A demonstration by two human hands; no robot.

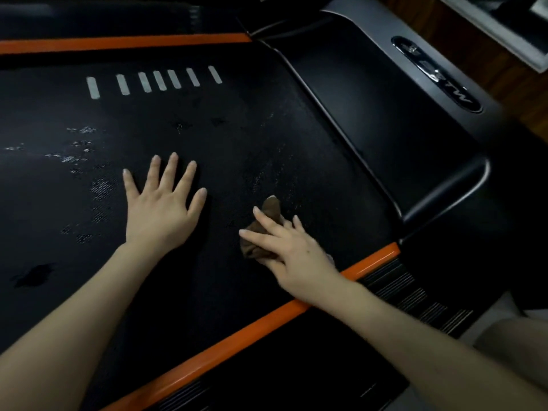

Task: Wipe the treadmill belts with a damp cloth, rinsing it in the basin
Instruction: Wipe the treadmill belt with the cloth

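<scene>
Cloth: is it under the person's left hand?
No, the brown cloth is under the right hand; the left hand lies flat on the bare belt.

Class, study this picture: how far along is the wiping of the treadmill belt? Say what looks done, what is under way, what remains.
Done: unclear; no stretch of the black textured treadmill belt looks plainly clean. In hand: the right hand presses a crumpled brown cloth onto it near the orange side rail; the left hand lies flat. Left: whitish specks ahead of the cloth, pale patches further left.
</scene>
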